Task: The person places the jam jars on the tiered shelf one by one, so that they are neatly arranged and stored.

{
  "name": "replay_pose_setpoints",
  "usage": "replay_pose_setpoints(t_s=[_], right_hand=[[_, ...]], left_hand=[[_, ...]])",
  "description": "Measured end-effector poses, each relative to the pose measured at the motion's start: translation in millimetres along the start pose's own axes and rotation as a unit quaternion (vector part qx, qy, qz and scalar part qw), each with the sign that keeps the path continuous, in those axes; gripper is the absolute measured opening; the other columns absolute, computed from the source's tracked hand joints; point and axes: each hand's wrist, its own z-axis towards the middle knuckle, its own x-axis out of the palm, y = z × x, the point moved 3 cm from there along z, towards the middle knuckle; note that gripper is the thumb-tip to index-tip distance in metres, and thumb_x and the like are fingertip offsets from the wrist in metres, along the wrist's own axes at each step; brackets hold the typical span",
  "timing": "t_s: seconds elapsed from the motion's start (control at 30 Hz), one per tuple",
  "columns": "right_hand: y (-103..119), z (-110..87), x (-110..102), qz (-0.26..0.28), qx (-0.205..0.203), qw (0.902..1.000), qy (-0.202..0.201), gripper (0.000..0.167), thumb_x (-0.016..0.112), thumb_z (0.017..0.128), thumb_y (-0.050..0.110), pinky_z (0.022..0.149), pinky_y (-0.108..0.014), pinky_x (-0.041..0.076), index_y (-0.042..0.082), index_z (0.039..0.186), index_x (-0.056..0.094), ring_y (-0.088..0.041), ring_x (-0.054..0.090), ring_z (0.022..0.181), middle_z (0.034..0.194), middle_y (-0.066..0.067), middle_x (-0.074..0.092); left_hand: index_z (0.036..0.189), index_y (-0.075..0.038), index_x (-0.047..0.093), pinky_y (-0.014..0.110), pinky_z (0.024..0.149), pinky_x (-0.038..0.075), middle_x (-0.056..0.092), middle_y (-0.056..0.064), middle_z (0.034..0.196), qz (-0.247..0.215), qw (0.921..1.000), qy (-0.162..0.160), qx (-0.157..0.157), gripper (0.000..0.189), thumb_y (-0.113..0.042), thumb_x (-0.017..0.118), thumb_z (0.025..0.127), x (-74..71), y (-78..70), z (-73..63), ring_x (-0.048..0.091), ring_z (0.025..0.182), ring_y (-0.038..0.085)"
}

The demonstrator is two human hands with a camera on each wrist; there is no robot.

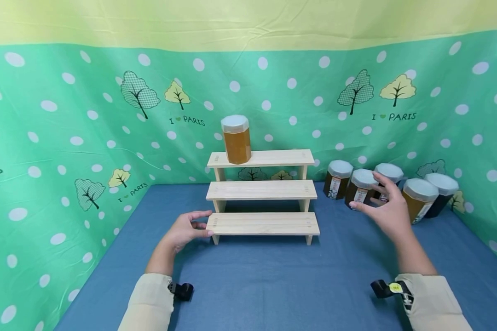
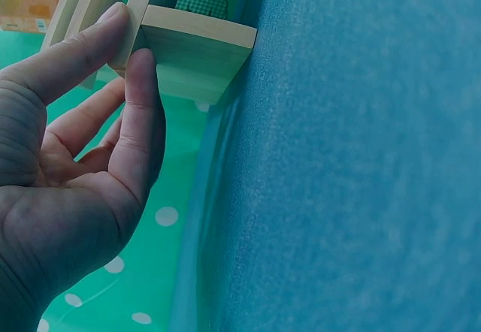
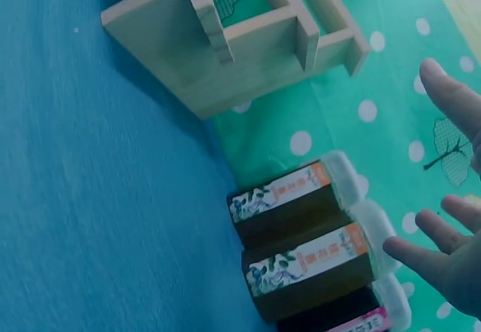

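A three-step wooden display stand [image 1: 265, 221] stands on blue cloth. My left hand [image 1: 185, 231] pinches the left end of its lowest board, with thumb and fingertips on the wood in the left wrist view. One honey-coloured jar [image 1: 238, 146] with a white lid sits upright on the top step, left of its middle. My right hand [image 1: 387, 209] is spread above several lidded jars at the right, holding nothing. Its fingers overlap a dark jar [image 1: 356, 192] in the head view. In the right wrist view a fingertip is right at the lid [image 3: 372, 230] of a labelled jar.
Another dark jar [image 1: 337, 184] stands nearest the stand. An amber jar [image 1: 417, 200] and a very dark jar [image 1: 439, 202] are at the far right. A green dotted curtain [image 1: 273, 96] hangs behind and along both sides of the blue cloth [image 1: 273, 285].
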Motion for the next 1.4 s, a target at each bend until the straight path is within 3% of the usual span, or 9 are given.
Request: replay_pose_setpoints(t_s=[0.23,0.6,0.97,1.4], right_hand=[[-17.0,5.1,-3.8,-0.004,0.022,0.9997,-0.009,0.092,0.083,0.08,0.027,0.092,-0.061,0.043,0.013,0.154,0.03,-0.045,0.045,0.124,0.152,-0.018,0.032],[-41.7,13.4,-6.2,-0.026,0.033,0.9991,-0.001,0.092,0.082,0.08,0.029,0.086,-0.061,0.045,0.013,0.154,0.03,-0.05,0.043,0.124,0.151,-0.022,0.03],[-50.8,22.3,-0.8,-0.023,0.05,0.9982,0.022,0.092,0.079,0.083,0.03,0.09,-0.066,0.044,0.01,0.155,0.026,-0.054,0.04,0.125,0.153,-0.026,0.027],[-61.1,39.0,9.7,-0.056,0.042,0.9973,0.021,0.093,0.079,0.084,0.032,0.083,-0.062,0.046,0.007,0.155,0.025,-0.053,0.044,0.12,0.147,-0.03,0.032]], left_hand=[[0.137,0.0,0.055,0.04,0.077,0.057,0.06,0.024,0.117,0.006,1.0,0.001,0.003,0.069,0.001,0.083,0.074,1.2,0.9,-0.8,0.064,0.089,0.022],[0.137,0.001,0.054,0.039,0.077,0.057,0.058,0.025,0.12,0.004,1.0,0.004,0.001,0.07,0.004,0.082,0.074,3.2,0.4,-0.3,0.064,0.089,0.022],[0.137,0.001,0.054,0.039,0.078,0.057,0.056,0.025,0.122,0.002,1.0,0.0,-0.004,0.07,0.004,0.083,0.073,2.0,0.3,-2.0,0.063,0.09,0.023],[0.136,-0.003,0.057,0.039,0.077,0.057,0.058,0.024,0.12,-0.002,1.0,-0.007,-0.004,0.069,0.004,0.083,0.072,0.5,2.9,0.7,0.063,0.089,0.023]])
